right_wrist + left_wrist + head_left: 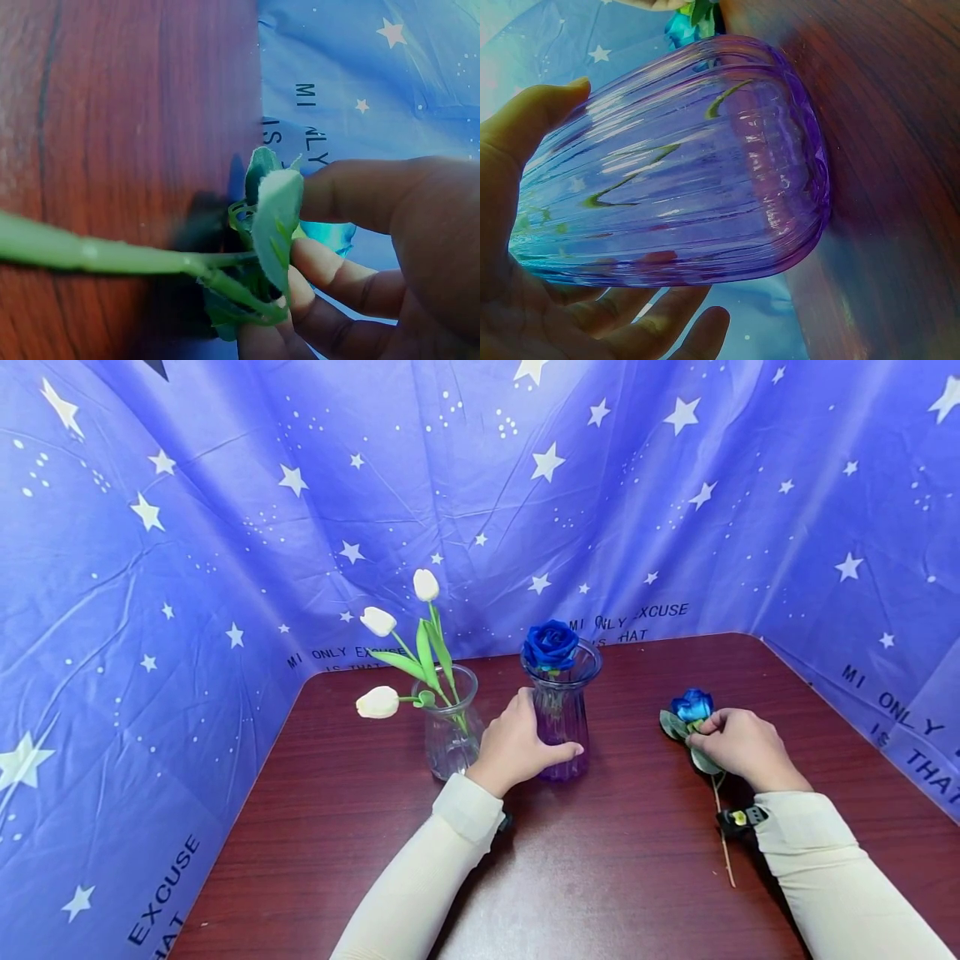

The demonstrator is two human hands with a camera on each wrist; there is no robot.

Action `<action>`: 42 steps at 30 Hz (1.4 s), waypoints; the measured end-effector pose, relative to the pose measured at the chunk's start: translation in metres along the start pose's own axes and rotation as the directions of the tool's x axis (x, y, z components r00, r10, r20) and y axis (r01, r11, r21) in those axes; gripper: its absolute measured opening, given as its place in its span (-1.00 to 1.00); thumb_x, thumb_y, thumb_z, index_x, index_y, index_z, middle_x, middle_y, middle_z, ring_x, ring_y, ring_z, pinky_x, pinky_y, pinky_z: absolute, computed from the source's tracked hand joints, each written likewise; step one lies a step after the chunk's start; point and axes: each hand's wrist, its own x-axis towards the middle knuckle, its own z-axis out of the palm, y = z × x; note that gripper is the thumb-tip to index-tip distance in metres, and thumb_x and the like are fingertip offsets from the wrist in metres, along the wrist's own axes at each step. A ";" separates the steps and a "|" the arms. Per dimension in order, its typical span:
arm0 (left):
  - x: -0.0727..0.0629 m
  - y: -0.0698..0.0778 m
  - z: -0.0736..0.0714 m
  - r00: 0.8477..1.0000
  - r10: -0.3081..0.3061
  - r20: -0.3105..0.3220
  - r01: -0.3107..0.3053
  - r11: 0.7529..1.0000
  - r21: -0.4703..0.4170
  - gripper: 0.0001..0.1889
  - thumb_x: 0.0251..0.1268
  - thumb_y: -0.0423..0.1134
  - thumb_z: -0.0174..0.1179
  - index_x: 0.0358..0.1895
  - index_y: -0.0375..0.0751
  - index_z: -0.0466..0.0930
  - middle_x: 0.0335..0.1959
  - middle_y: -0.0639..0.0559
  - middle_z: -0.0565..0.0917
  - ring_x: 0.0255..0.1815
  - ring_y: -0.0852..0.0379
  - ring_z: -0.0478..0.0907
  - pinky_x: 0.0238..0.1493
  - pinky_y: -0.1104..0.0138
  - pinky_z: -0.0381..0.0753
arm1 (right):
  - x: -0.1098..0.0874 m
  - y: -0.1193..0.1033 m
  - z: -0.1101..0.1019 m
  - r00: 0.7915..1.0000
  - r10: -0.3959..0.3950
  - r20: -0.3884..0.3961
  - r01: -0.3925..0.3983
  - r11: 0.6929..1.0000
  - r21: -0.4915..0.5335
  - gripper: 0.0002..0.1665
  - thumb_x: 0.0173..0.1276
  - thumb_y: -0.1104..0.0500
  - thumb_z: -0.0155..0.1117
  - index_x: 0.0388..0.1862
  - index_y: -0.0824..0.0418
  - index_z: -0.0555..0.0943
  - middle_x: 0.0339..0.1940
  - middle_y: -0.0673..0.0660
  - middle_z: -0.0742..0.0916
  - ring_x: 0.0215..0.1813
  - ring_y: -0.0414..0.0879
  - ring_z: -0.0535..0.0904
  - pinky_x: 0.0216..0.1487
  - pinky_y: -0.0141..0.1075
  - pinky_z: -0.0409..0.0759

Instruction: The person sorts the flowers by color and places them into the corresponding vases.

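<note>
A ribbed purple glass vase [568,727] stands upright on the table, with a dark blue rose [551,645] in its mouth. My left hand [516,742] grips this vase from its left side. In the left wrist view the thumb lies along one side of the vase [675,172] and the fingers along the other. To the right, my right hand [738,747] pinches a second blue rose [692,704] just below its bloom. Its long stem trails toward the table's front. The right wrist view shows green leaves [277,225] against the fingertips.
Left of the purple vase, a clear glass vase [442,752] holds several white tulips [377,622] leaning left. Both stand on a dark red wooden table [337,827]. A blue star-patterned cloth [450,485] hangs around the table's back and sides.
</note>
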 end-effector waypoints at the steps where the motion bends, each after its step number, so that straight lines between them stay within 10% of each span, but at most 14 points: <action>1: 0.000 0.000 0.000 1.000 -0.003 0.004 0.003 1.000 -0.002 0.00 -0.06 0.38 0.51 0.38 -0.08 0.31 0.11 0.05 0.60 0.04 -0.03 0.69 0.06 0.00 0.73 | 0.000 0.001 0.000 1.000 0.002 0.006 -0.002 1.000 0.000 -0.57 0.23 -0.11 0.48 -0.22 0.23 0.66 -0.25 0.23 0.76 -0.18 0.24 0.61 -0.30 -0.11 0.49; 24: 0.001 -0.002 0.000 1.000 -0.001 -0.012 0.001 1.000 -0.004 -0.01 -0.06 0.39 0.51 0.36 -0.07 0.32 0.08 0.04 0.60 0.00 -0.06 0.70 0.02 0.00 0.73 | 0.005 0.010 -0.001 0.998 0.050 0.027 -0.051 0.997 0.051 -0.64 0.28 -0.08 0.43 -0.28 0.21 0.70 -0.30 0.16 0.75 -0.18 0.21 0.58 -0.32 -0.23 0.46; 42: 0.001 0.000 -0.002 1.000 -0.006 0.001 0.006 1.000 0.018 0.00 -0.07 0.42 0.49 0.35 -0.09 0.32 0.08 0.03 0.61 0.01 -0.07 0.71 0.01 0.02 0.73 | 0.001 0.009 -0.005 0.985 0.146 -0.089 -0.125 0.970 0.210 -0.48 0.36 -0.14 0.41 0.00 0.28 0.65 -0.44 -0.06 0.84 -0.49 -0.28 0.71 -0.38 -0.36 0.51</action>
